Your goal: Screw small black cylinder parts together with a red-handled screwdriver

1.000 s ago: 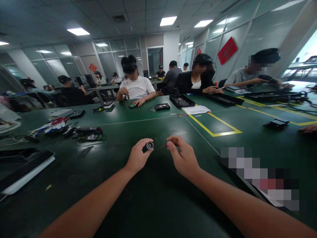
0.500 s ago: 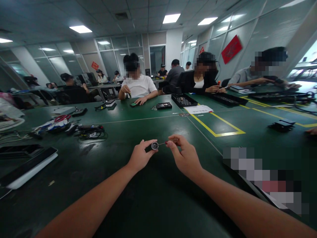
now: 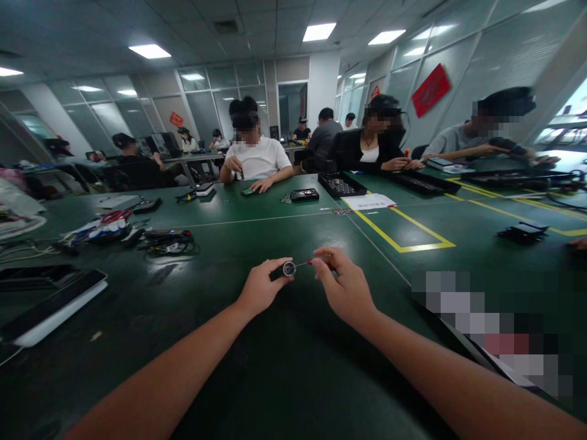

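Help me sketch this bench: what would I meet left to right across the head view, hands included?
Long white-edged black device, tangled black cables, left hand, round silvery hollow part, thin metal tool shaft, right hand, small black boxy device.

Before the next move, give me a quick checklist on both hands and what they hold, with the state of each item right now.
1. Left hand has hold of the round part: ok.
2. Right hand has hold of the thin-shafted tool: ok.
3. Round part's open face visible to the camera: ok.
4. Tool's shaft directed toward the round part: ok.
5. Tool's tip seated in or touching the round part: cannot tell, too small to make out.
6. Cable bundle apart from both hands: ok, it lies off to the left.
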`<state>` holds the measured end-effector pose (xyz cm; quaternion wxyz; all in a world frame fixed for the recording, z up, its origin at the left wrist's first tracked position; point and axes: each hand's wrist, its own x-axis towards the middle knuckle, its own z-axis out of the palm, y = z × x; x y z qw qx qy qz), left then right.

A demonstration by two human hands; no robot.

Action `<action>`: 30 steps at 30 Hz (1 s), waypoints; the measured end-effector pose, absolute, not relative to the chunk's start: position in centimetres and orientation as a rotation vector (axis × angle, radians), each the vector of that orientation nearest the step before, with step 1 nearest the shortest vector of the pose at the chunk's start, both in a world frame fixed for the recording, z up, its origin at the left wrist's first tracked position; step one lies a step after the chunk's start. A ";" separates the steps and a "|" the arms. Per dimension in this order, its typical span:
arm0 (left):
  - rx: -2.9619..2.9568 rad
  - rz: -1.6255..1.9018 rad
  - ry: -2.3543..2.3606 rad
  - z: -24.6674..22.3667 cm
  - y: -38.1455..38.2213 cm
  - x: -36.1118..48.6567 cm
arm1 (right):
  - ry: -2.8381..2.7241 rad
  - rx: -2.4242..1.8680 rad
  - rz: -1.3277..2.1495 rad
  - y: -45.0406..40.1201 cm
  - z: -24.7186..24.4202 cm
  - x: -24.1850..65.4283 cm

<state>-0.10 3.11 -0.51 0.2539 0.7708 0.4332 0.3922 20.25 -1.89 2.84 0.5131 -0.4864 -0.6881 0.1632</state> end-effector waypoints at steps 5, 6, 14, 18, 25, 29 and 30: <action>2.051 1.106 1.163 -0.6 3.2 -0.1 | -1.806 -1.070 0.463 -2.4 3.1 20.3; 2.047 1.112 1.168 -0.5 3.2 -0.1 | -1.817 -1.068 0.464 -2.4 3.1 20.3; 2.086 1.075 1.155 -0.8 3.3 -0.2 | -1.760 -1.134 0.358 -2.3 3.0 20.0; 2.071 1.081 1.154 -0.7 3.2 -0.3 | -1.729 -1.181 0.374 -2.3 2.9 20.0; 2.100 1.069 1.150 -0.8 3.3 -0.2 | -1.725 -1.132 0.403 -2.1 2.9 20.2; 2.126 1.067 1.150 -1.0 3.4 -0.2 | -1.760 -1.135 0.393 -2.1 3.0 20.1; 2.125 1.071 1.152 -1.0 3.4 -0.2 | -1.756 -1.132 0.388 -2.2 3.0 20.1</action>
